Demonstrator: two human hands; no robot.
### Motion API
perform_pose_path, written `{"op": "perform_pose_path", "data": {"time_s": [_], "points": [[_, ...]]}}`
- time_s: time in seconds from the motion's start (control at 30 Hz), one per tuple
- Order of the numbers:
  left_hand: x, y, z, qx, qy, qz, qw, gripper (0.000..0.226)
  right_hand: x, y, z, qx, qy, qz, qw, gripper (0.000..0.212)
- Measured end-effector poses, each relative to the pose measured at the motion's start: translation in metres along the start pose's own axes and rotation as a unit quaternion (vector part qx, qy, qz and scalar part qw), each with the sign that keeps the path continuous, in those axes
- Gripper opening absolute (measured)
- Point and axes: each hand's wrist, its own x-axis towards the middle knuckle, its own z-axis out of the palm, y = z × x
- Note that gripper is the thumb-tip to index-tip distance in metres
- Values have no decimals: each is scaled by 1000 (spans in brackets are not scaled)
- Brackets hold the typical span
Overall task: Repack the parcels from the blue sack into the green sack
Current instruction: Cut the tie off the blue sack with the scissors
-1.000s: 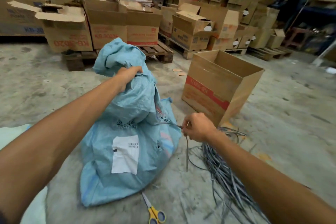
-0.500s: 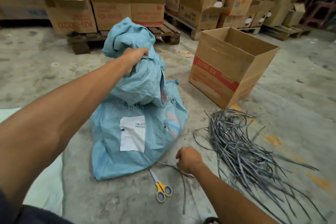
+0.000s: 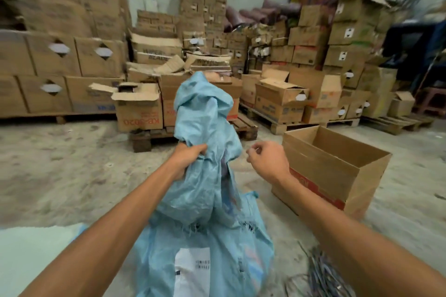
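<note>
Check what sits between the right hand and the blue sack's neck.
Nothing: the head view shows a narrow bare gap between the right hand and the blue sack, with only floor behind.

Crinkled woven-plastic blue sack (image 3: 202,176), matt cardboard box (image 3: 337,166)

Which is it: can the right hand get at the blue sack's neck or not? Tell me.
Probably yes. The right hand hovers beside the gathered neck of the blue sack, only air between them; the left hand grips the neck's other side.
</note>
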Motion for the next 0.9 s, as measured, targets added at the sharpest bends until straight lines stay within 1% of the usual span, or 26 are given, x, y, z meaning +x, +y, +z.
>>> {"op": "perform_pose_path", "data": {"time_s": [0.07,0.1,0.17,0.2,0.23,0.3,0.37,0.4,0.43,0.47,0.53,0.57,0.6,0.63,0.67,0.7,0.73,0.77,0.8,0.83,0.87,0.9], "points": [[-2,4,-11,-2,-4,13,1000,13,18,-17,-1,120,6,68,990,37],[-3,7,-19,5,-2,15,1000,12,25,-25,2,185,-12,112,976,43],[-3,7,-31,8,1,5,1000,10,25,-35,6,280,-94,192,936,48],[-3,7,-37,10,-2,0,1000,10,23,-38,10,303,-146,211,918,48],[0,5,-43,15,-12,-3,1000,15,19,-40,14,313,-193,213,905,48],[3,2,-50,17,-40,-5,999,30,13,-40,22,330,-254,191,889,47],[8,0,-57,41,-66,18,997,40,4,-43,29,323,-305,156,882,33],[13,-3,-60,73,-59,30,995,48,2,-43,35,302,-323,135,887,29],[16,-7,-63,107,-44,38,993,58,1,-42,42,275,-327,112,897,36],[20,-12,-66,139,-27,35,989,68,0,-40,49,246,-326,91,908,57],[25,-21,-73,199,-16,-12,980,87,-3,-32,68,186,-311,60,930,109],[27,-25,-74,223,-20,-48,973,98,-5,-25,77,130,-293,38,946,124],[28,-27,-75,240,-34,-80,967,114,-9,-18,84,56,-262,5,964,125],[26,-28,-73,251,-61,-99,961,127,-14,-10,90,-24,-212,-41,976,109],[26,-31,-71,258,-98,-105,955,136,-19,-2,95,-88,-164,-95,978,82],[28,-34,-70,261,-149,-110,947,146,-23,3,99,-119,-143,-134,973,54],[30,-39,-70,264,-202,-124,935,156,-26,9,107,-115,-155,-145,970,31],[33,-46,-72,293,-249,-136,913,164,-28,15,115,-93,-184,-133,969,15],[35,-53,-75,361,-276,-139,880,169,-28,20,123,-69,-225,-102,966,11],[39,-60,-79,444,-272,-123,845,170,-28,24,130,-46,-263,-79,960,13],[41,-69,-81,522,-247,-91,811,167,-27,26,135,-32,-295,-62,953,13],[46,-80,-84,577,-212,-52,787,158,-26,29,140,-28,-322,-54,945,15]]}}
